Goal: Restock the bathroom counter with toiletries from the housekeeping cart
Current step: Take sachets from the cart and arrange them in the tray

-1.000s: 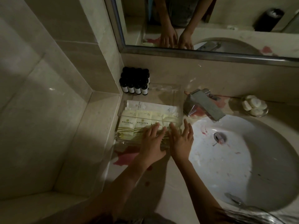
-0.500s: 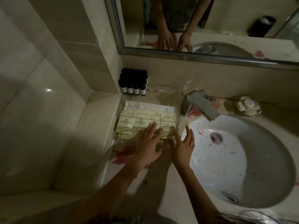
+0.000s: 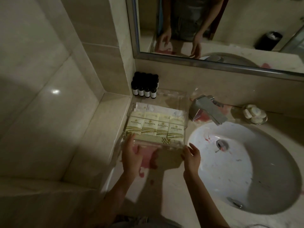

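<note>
Presently, the left hand (image 3: pixel 132 156) sits at the front-left corner of the clear tray (image 3: pixel 171 97), thumb raised against the front wall and fingers reaching along the tray's front edge. Motion blur prevents confirming whether those fingers curl onto the wall or merely press against it. The right hand (image 3: pixel 191 156) is positioned at the front-right corner with fingers loosely extended and holding nothing, its fingertips touching or just beside that corner. The two hands are well apart, one per corner, which reads as a bracing arrangement for squaring or sliding the tray rather than for handling a single item. Inside the tray, a row of cream sachets (image 3: pixel 162 129) lies overlapped across the front half, printed faces up, with flat white packets (image 3: pixel 158 110) tucked behind them; the rear of the tray is bare. This layout presumably keeps the labels legible to a guest. Just behind the tray's back-left corner, a block of small dark bottles (image 3: pixel 144 89) stands upright in the wall corner, labels forward. The tray rests on the table (image 3: pixel 172 186) between the side-wall ledge and the sink (image 3: pixel 246 170), near the faucet (image 3: pixel 209 111). A soap dish (image 3: pixel 255 115) sits beyond the faucet, well apart from the tray. Reddish marks (image 3: pixel 146 158) show on the table in front of the tray and inside the sink. Judged from this arrangement, stocking of the tray appears largely done, and alignment is the step in hand.
</note>
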Action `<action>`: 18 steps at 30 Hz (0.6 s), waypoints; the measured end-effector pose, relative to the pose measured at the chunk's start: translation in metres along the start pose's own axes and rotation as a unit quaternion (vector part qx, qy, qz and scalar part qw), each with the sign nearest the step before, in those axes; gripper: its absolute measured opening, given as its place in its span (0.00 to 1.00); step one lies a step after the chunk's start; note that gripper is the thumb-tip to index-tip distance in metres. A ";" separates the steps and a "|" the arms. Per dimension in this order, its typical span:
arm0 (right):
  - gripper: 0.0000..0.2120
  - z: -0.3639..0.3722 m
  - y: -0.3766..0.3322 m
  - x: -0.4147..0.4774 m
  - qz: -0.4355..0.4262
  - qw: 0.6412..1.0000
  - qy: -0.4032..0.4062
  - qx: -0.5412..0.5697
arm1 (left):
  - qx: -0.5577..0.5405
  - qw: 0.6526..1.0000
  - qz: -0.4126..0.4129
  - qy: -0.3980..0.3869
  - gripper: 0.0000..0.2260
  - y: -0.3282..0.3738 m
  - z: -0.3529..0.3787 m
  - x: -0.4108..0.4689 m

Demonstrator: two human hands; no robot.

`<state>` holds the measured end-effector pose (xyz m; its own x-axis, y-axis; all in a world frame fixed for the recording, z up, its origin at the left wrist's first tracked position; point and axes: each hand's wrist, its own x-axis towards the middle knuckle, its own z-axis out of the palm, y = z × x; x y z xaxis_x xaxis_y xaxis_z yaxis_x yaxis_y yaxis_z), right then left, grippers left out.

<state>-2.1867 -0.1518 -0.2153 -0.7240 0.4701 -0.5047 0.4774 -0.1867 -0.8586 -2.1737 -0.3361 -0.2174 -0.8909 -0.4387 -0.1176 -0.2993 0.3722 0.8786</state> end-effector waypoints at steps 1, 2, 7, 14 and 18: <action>0.22 0.001 0.004 0.001 0.035 0.999 -0.009 0.008 | -0.033 0.999 -0.030 0.010 0.24 0.000 -0.003 0.002; 0.22 0.002 0.007 0.001 0.068 0.997 -0.021 0.014 | -0.078 0.995 -0.055 0.017 0.22 0.002 -0.005 0.005; 0.11 0.006 0.002 -0.009 0.128 0.985 -0.081 0.079 | -0.153 0.967 -0.203 0.021 0.17 0.009 -0.011 0.020; 0.06 0.013 0.001 -0.009 0.104 0.990 -0.085 0.052 | -0.379 0.849 -0.366 0.022 0.11 0.020 -0.014 0.027; 0.04 0.013 -0.002 -0.010 0.088 0.993 -0.069 0.038 | -0.293 0.905 -0.310 0.000 0.22 0.023 -0.015 0.029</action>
<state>-2.1873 -0.1674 -0.2099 -0.6959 0.3034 -0.6509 0.5676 -0.3228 -0.7574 -2.2013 -0.3531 -0.1939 -0.6145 -0.4149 -0.6710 -0.5086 -0.4418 0.7390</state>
